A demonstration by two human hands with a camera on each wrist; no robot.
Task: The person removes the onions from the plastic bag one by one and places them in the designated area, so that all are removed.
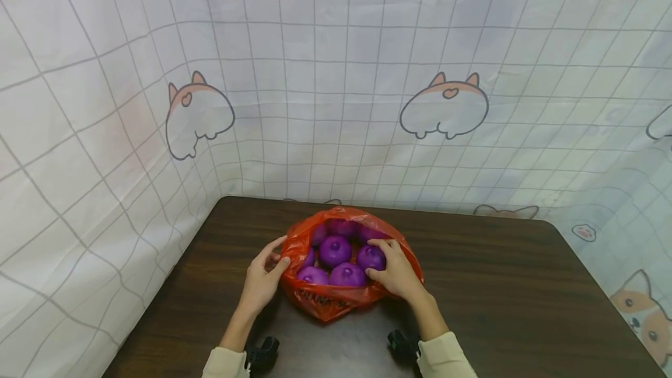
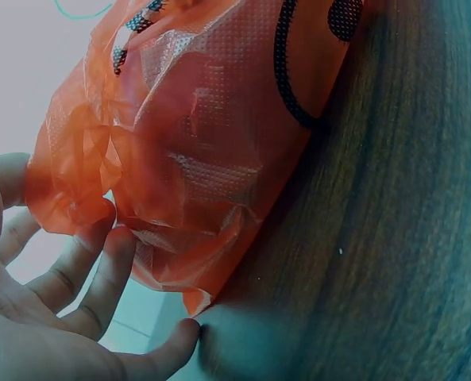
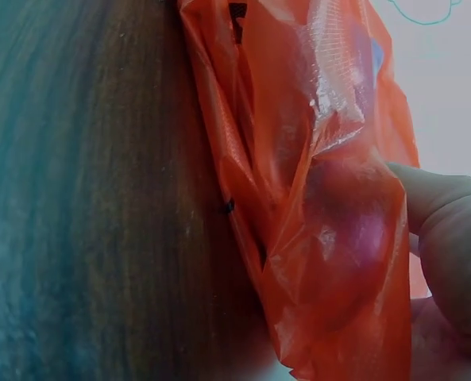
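A red plastic bag (image 1: 325, 302) with black print sits open on the table, its mouth facing up. Inside lie several round, onion-like purple balls (image 1: 335, 251), each with a small nub on top. At the bag's left rim my left hand (image 1: 262, 277) holds the plastic; in the left wrist view its fingers (image 2: 108, 270) lie against the outside. My right hand (image 1: 397, 271) reaches over the right rim and grips one purple ball (image 1: 371, 257) between thumb and fingers. From the right wrist, bag plastic (image 3: 330, 238) covers most of that grip.
The dark wooden table (image 1: 499, 284) extends on both sides of the bag. Behind it and to the left hangs a white gridded cloth (image 1: 325, 92) with cartoon corgis. Black straps with small devices (image 1: 264, 352) are on both wrists, beside the pale sleeves.
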